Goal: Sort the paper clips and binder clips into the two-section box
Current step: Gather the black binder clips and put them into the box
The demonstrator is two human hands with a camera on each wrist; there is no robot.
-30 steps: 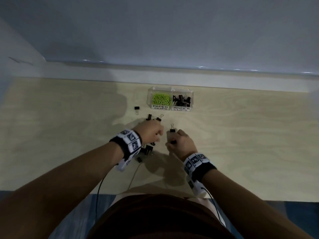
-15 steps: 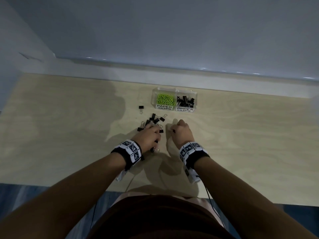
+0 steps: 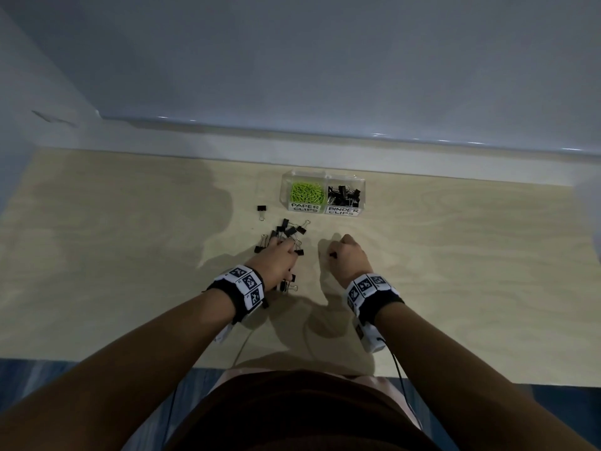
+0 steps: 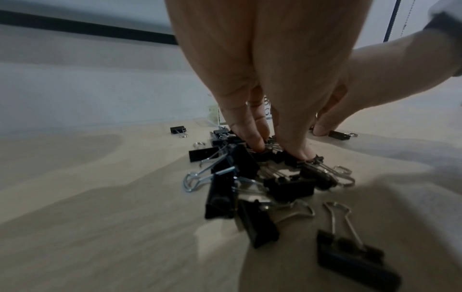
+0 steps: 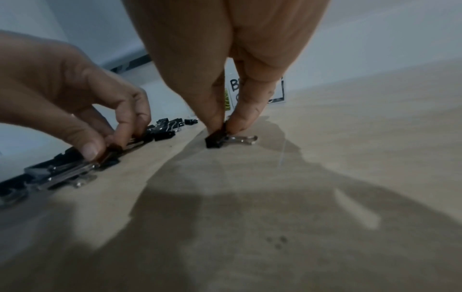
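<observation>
Pinching one binder clip [image 5: 217,140] by its black body, right hand [image 5: 225,65] thumb and forefinger clamped, clip touching the table. Left hand [image 4: 262,79] fingertips press into the pile [image 4: 252,177], possibly gripping one. Light, stiff, slick; wire handles snag, so take the body

Head view: high, looking steeply down onto the tabletop [image 3: 455,255]. Wrist views: low, close above the tabletop, facing forward along the fingers. Shared by all: the two-section box [image 3: 325,177].
</observation>
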